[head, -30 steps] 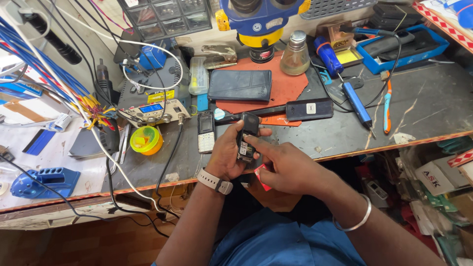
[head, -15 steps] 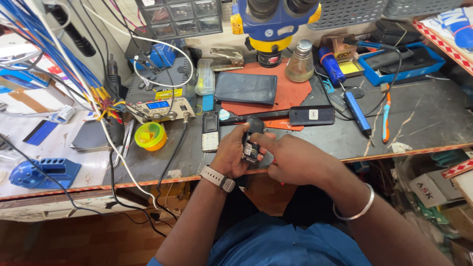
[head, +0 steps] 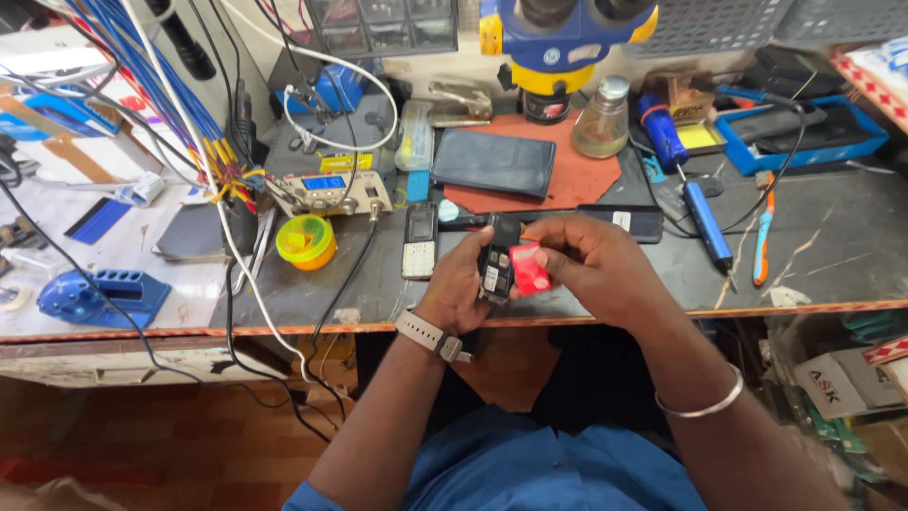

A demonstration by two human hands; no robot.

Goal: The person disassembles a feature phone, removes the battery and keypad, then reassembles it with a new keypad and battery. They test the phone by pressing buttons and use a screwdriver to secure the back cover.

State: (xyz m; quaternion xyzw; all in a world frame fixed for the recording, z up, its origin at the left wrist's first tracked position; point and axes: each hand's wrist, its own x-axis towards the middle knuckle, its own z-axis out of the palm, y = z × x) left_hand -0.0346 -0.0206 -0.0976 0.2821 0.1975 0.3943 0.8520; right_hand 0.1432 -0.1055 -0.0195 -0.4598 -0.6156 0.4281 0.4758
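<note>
My left hand holds a small black opened phone upright over the front edge of the workbench. My right hand pinches a small red flat piece against the phone's open back. A white-strapped watch is on my left wrist, a silver bangle on my right. A grey keypad phone lies on the bench just left of my hands.
A dark wallet-like case lies on a red mat under a blue and yellow microscope. A yellow tape roll, a small meter box, blue wires, a glass bottle, a blue-handled tool and a blue tray crowd the bench.
The red piece has appeared between my right fingers at the phone's back. Both hands stay together at the bench edge; the camera view shifted slightly.
</note>
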